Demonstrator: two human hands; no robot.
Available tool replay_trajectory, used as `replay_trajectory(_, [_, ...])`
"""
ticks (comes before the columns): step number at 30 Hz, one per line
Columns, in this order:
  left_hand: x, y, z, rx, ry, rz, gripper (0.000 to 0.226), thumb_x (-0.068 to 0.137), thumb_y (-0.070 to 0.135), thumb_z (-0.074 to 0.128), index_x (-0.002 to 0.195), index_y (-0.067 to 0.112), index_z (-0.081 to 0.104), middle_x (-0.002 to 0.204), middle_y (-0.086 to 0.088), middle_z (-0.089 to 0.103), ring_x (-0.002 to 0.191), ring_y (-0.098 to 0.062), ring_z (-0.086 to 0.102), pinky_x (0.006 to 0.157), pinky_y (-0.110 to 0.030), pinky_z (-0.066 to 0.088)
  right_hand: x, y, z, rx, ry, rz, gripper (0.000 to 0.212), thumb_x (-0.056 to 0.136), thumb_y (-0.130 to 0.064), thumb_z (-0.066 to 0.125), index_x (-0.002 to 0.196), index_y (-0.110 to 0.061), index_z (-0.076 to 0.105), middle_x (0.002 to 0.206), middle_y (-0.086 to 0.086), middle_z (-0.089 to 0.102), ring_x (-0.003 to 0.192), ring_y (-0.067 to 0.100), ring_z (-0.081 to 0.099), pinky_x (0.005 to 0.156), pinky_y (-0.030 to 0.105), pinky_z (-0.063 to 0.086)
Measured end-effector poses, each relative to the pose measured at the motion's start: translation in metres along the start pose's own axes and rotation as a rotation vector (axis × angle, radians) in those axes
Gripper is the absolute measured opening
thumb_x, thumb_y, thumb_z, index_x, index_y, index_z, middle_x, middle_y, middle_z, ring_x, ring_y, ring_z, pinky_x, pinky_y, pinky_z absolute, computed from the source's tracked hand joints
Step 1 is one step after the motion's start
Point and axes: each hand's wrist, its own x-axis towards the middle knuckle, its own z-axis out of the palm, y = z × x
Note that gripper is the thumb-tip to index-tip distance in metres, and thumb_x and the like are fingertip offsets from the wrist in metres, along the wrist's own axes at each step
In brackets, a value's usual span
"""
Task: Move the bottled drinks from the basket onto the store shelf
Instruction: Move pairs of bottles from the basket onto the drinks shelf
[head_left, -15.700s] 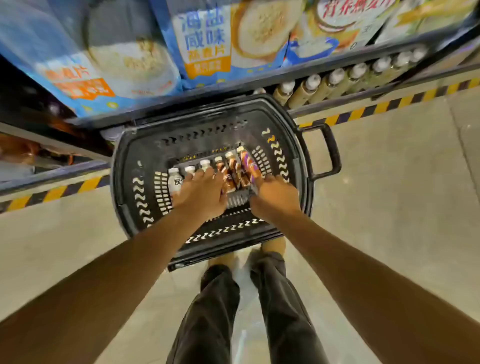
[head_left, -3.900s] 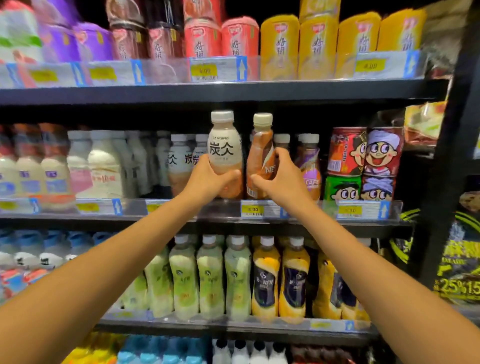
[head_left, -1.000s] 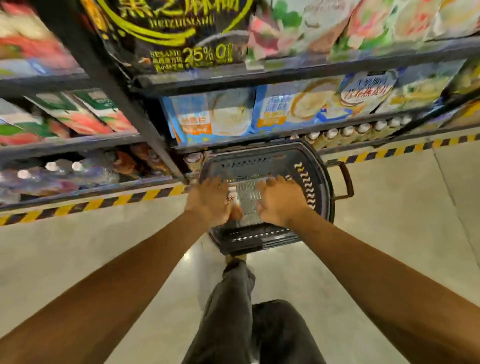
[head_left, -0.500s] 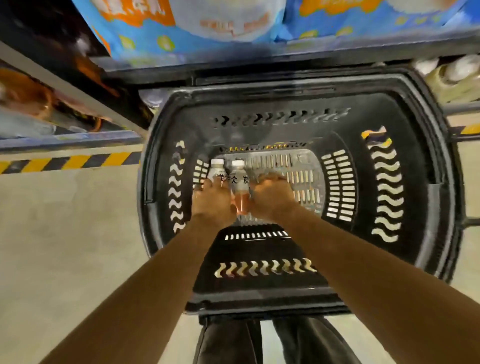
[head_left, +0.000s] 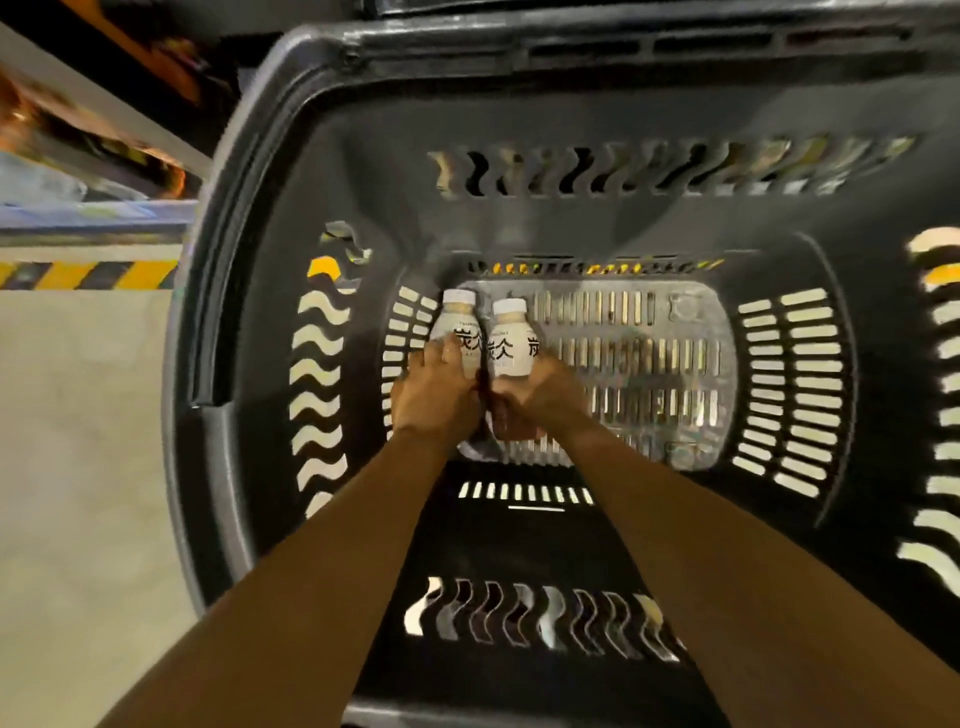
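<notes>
In the middle of the frame, the left hand wraps its fingers round the left bottle. The right hand wraps round the right bottle. Both white bottles touch, down at the bottom of the black basket.

Black characters 炭仌 on the left white bottle, 仌 and part of 炭 on the right white bottle

Matt black slotted plastic basket; smooth, pale plastic bottles
</notes>
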Motion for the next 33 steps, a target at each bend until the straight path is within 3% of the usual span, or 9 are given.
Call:
replay_trajectory(4, [0.007,0.005,0.022,-0.396,0.056,-0.168,0.085,0.086,0.031,0.059,0.147,-0.002,0.01,0.141,-0.024,0.032,0.13,-0.039,0.035,0.105,-0.046,0.033,-0.011,0.016,-0.03,0.016,0.004,0.015,0.045,0.081,-0.03,0.069,0.118,-0.008,0.057,0.104,0.006,0.065,0.097,0.022,0.063,0.08,0.034,0.052])
replay_trajectory(6, [0.01,0.008,0.032,-0.452,0.074,-0.213,0.086,0.084,0.032,0.061,0.145,-0.004,0.014,0.14,-0.025,0.029,0.129,-0.04,0.03,0.107,-0.046,0.029,-0.013,0.03,-0.042,0.017,0.005,-0.009,0.052,0.083,-0.026,0.069,0.127,-0.007,0.048,0.109,0.01,0.062,0.098,0.025,0.063,0.083,0.041,0.055])
replay_trajectory(14, [0.035,0.023,0.041,-0.681,0.003,-0.359,0.088,0.074,0.03,0.075,0.142,0.005,0.025,0.137,-0.015,0.042,0.127,-0.03,0.043,0.106,-0.04,0.04,-0.001,0.057,-0.053,0.156,0.018,0.076,0.062,0.079,-0.027,0.073,0.129,-0.012,0.04,0.106,0.001,0.058,0.1,0.022,0.06,0.083,0.039,0.055])
replay_trajectory(18, [0.02,0.023,0.03,-0.943,-0.064,-0.315,0.07,0.074,0.014,0.074,0.132,0.009,0.034,0.125,-0.007,0.053,0.118,-0.023,0.052,0.101,-0.036,0.045,-0.02,0.041,-0.059,0.194,0.026,0.065,0.059,0.08,-0.025,0.072,0.129,-0.011,0.042,0.106,0.0,0.057,0.099,0.019,0.057,0.081,0.032,0.05])
replay_trajectory(20, [-0.005,0.026,0.01,-1.078,-0.099,-0.28,0.054,0.078,0.004,0.071,0.121,0.017,0.042,0.115,-0.001,0.058,0.112,-0.019,0.055,0.096,-0.032,0.046,-0.043,0.025,-0.068,0.195,0.034,0.065,0.051,0.08,-0.025,0.072,0.122,-0.012,0.047,0.097,-0.003,0.058,0.089,0.014,0.059,0.073,0.027,0.05])
replay_trajectory(23, [-0.056,0.036,-0.038,-1.189,-0.134,-0.189,0.053,0.077,0.004,0.072,0.123,0.016,0.05,0.115,-0.001,0.064,0.112,-0.018,0.059,0.099,-0.036,0.047,-0.094,-0.006,-0.091,0.221,0.032,0.049,0.043,0.081,-0.021,0.071,0.117,-0.016,0.048,0.089,-0.007,0.057,0.074,0.003,0.055,0.057,0.018,0.044])
replay_trajectory(27, [-0.144,0.046,-0.133,-1.283,-0.192,-0.155,0.057,0.08,0.006,0.071,0.128,0.013,0.043,0.113,0.001,0.06,0.111,-0.017,0.058,0.099,-0.036,0.047,-0.184,-0.059,-0.135,0.29,0.033,0.008,0.042,0.08,-0.022,0.071,0.114,-0.018,0.047,0.1,0.001,0.06,0.082,0.013,0.061,0.063,0.022,0.049])
replay_trajectory(30, [-0.211,0.049,-0.204,-1.282,-0.188,-0.044,0.045,0.082,0.006,0.069,0.122,0.013,0.05,0.105,0.004,0.062,0.095,-0.005,0.063,0.081,-0.015,0.05,-0.257,-0.099,-0.172,0.325,0.024,-0.05,0.037,0.082,-0.015,0.069,0.112,-0.013,0.048,0.106,0.008,0.064,0.093,0.024,0.065,0.078,0.034,0.056])
replay_trajectory(33, [-0.276,0.048,-0.266,-1.289,-0.197,0.036,0.032,0.084,0.008,0.068,0.111,0.021,0.054,0.093,0.008,0.066,0.068,0.01,0.065,0.06,-0.007,0.05,-0.325,-0.136,-0.203,0.393,-0.013,-0.078,0.041,0.086,-0.012,0.064,0.124,-0.013,0.049,0.107,0.002,0.064,0.088,0.013,0.063,0.064,0.018,0.054])
